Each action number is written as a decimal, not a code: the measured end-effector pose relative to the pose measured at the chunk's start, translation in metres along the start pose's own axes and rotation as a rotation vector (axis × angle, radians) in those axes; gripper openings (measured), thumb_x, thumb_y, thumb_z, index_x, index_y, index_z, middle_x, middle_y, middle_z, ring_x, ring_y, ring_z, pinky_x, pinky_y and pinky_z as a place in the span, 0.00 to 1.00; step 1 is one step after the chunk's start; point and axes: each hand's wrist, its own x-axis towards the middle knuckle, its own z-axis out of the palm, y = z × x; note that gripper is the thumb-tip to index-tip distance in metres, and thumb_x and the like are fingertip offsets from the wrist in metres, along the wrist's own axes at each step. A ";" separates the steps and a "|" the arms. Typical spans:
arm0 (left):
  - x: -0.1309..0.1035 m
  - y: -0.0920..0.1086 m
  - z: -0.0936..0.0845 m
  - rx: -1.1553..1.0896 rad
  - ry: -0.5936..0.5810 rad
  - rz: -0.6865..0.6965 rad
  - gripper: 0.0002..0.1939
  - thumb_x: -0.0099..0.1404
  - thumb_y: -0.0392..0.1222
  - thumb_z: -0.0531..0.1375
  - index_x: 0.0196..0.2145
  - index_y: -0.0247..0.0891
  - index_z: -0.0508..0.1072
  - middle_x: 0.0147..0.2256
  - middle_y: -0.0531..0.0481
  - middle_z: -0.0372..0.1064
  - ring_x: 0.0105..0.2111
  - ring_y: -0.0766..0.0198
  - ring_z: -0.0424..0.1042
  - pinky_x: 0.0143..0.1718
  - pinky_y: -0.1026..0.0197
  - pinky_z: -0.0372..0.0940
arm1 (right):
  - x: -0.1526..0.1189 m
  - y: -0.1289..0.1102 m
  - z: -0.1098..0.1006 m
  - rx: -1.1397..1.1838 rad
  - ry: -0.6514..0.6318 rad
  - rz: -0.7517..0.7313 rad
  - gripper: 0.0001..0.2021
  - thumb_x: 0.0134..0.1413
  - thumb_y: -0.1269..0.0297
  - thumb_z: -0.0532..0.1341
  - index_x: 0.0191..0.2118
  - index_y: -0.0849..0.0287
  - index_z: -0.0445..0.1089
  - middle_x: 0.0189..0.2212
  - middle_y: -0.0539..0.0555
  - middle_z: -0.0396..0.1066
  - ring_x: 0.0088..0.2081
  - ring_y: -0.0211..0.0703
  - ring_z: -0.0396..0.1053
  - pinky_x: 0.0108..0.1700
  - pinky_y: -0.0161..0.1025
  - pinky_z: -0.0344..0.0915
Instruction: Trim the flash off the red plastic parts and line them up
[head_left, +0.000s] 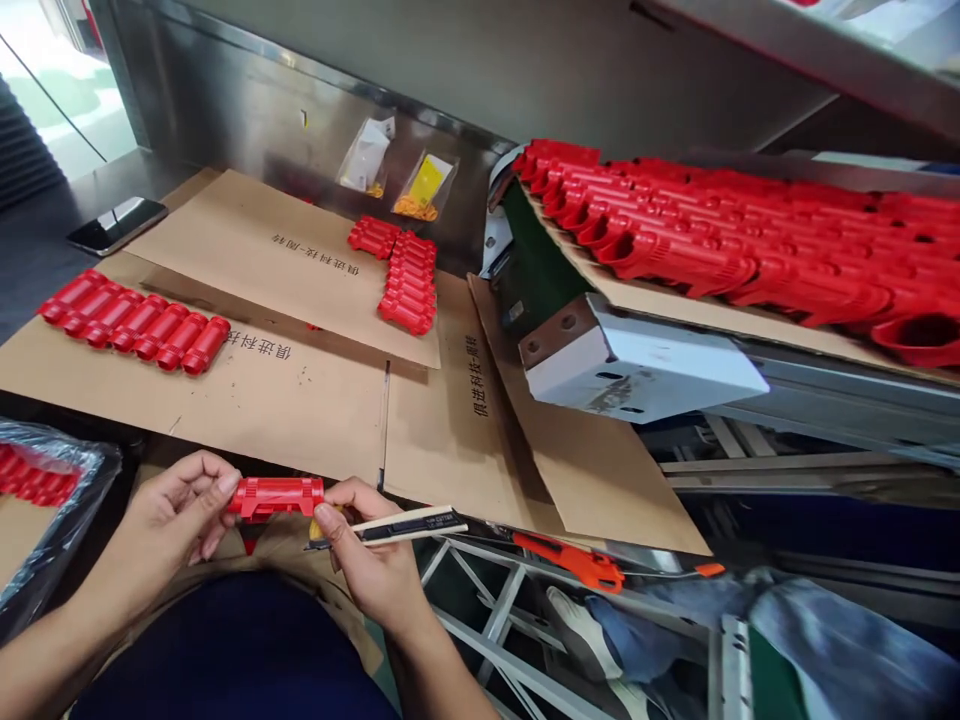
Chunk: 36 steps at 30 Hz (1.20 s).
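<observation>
Close to my body, a red plastic tube-shaped part lies level between my two hands. My left hand pinches its left end between thumb and fingers. At the other end, my right hand steadies the part with thumb and fingertips. A utility knife with a pale body and dark label is also gripped in that right hand, lying across the fingers. Just beyond the hands is a cardboard sheet, with a row of similar red tubes on its left side.
More red parts sit on an upper cardboard sheet. A phone and small plastic bags lie behind. At right, a raised rack holds many red parts. An orange-handled tool lies below the cardboard edge.
</observation>
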 end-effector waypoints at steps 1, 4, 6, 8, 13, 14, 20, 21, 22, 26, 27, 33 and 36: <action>0.001 -0.002 0.000 -0.018 -0.005 -0.018 0.28 0.63 0.68 0.72 0.37 0.37 0.76 0.23 0.53 0.67 0.18 0.71 0.61 0.18 0.71 0.53 | -0.001 0.000 0.001 -0.005 0.005 -0.008 0.14 0.71 0.56 0.64 0.34 0.58 0.72 0.22 0.46 0.66 0.24 0.34 0.62 0.28 0.31 0.58; 0.002 -0.007 -0.001 -0.050 0.013 -0.032 0.27 0.64 0.66 0.73 0.35 0.37 0.75 0.23 0.54 0.66 0.18 0.72 0.57 0.18 0.72 0.49 | -0.005 -0.002 0.002 -0.050 0.021 -0.038 0.14 0.71 0.56 0.64 0.34 0.58 0.73 0.23 0.47 0.68 0.24 0.35 0.65 0.29 0.32 0.60; 0.001 -0.010 -0.002 -0.034 0.022 0.002 0.25 0.65 0.64 0.72 0.35 0.37 0.76 0.24 0.53 0.67 0.19 0.71 0.59 0.19 0.70 0.54 | -0.007 -0.004 0.002 -0.113 0.043 -0.060 0.14 0.72 0.57 0.63 0.33 0.58 0.73 0.23 0.48 0.70 0.25 0.36 0.67 0.30 0.32 0.62; -0.001 -0.011 -0.002 0.008 0.040 0.074 0.21 0.67 0.59 0.73 0.39 0.38 0.79 0.27 0.50 0.71 0.22 0.67 0.66 0.24 0.67 0.64 | -0.008 -0.006 0.002 -0.203 0.085 -0.096 0.14 0.72 0.58 0.63 0.32 0.58 0.74 0.23 0.49 0.71 0.25 0.36 0.69 0.30 0.33 0.63; -0.003 -0.013 -0.003 0.048 0.044 0.302 0.15 0.64 0.49 0.76 0.45 0.43 0.84 0.40 0.46 0.79 0.33 0.59 0.79 0.38 0.62 0.75 | -0.005 -0.001 0.006 -0.165 0.142 -0.022 0.17 0.72 0.52 0.63 0.33 0.57 0.73 0.23 0.50 0.72 0.22 0.35 0.66 0.25 0.32 0.61; -0.003 -0.013 -0.003 0.054 0.035 0.290 0.15 0.64 0.49 0.76 0.46 0.43 0.84 0.39 0.46 0.80 0.33 0.59 0.79 0.37 0.63 0.75 | -0.004 0.001 0.007 -0.088 0.137 0.044 0.18 0.70 0.48 0.64 0.33 0.57 0.72 0.23 0.50 0.72 0.20 0.34 0.64 0.23 0.31 0.60; 0.002 -0.013 -0.006 0.058 -0.019 0.109 0.18 0.71 0.58 0.70 0.38 0.39 0.81 0.23 0.52 0.71 0.21 0.66 0.69 0.27 0.66 0.67 | 0.002 0.002 0.011 0.209 0.079 0.340 0.31 0.55 0.30 0.70 0.31 0.57 0.66 0.19 0.46 0.68 0.14 0.30 0.58 0.16 0.28 0.54; 0.003 -0.014 -0.006 0.057 -0.026 0.114 0.18 0.71 0.58 0.70 0.38 0.39 0.80 0.24 0.52 0.71 0.21 0.67 0.69 0.27 0.66 0.67 | 0.002 0.002 0.011 0.214 0.078 0.343 0.32 0.54 0.30 0.70 0.31 0.57 0.66 0.19 0.46 0.69 0.14 0.30 0.59 0.16 0.28 0.54; 0.004 -0.014 -0.006 0.060 -0.027 0.115 0.18 0.71 0.58 0.70 0.38 0.39 0.80 0.25 0.52 0.72 0.22 0.67 0.69 0.27 0.66 0.67 | 0.003 0.002 0.011 0.215 0.079 0.340 0.32 0.53 0.30 0.70 0.31 0.58 0.66 0.20 0.47 0.70 0.15 0.29 0.59 0.16 0.27 0.55; 0.003 -0.010 -0.005 0.066 0.001 0.115 0.15 0.70 0.55 0.72 0.41 0.40 0.83 0.26 0.50 0.74 0.24 0.65 0.71 0.30 0.66 0.70 | 0.003 0.006 0.012 0.177 0.083 0.314 0.30 0.58 0.31 0.69 0.32 0.58 0.67 0.20 0.47 0.69 0.15 0.30 0.58 0.17 0.28 0.54; 0.002 -0.009 -0.004 0.071 0.011 0.148 0.13 0.69 0.53 0.73 0.43 0.41 0.84 0.29 0.49 0.75 0.26 0.64 0.73 0.31 0.65 0.72 | 0.002 0.008 0.012 0.154 0.096 0.294 0.29 0.60 0.33 0.68 0.33 0.58 0.68 0.20 0.47 0.69 0.16 0.30 0.58 0.17 0.28 0.54; -0.002 -0.004 0.000 0.028 0.090 0.302 0.18 0.56 0.45 0.81 0.44 0.46 0.86 0.48 0.44 0.77 0.46 0.53 0.80 0.46 0.64 0.78 | -0.001 0.010 0.014 -0.004 0.074 0.064 0.16 0.72 0.49 0.63 0.40 0.59 0.74 0.26 0.49 0.74 0.19 0.32 0.61 0.21 0.31 0.58; 0.000 -0.004 0.005 -0.132 0.120 0.142 0.26 0.51 0.44 0.84 0.46 0.46 0.83 0.42 0.48 0.79 0.38 0.60 0.79 0.39 0.67 0.77 | -0.003 0.007 0.017 -0.208 0.094 -0.217 0.08 0.72 0.61 0.62 0.41 0.58 0.76 0.30 0.53 0.78 0.27 0.38 0.71 0.31 0.34 0.68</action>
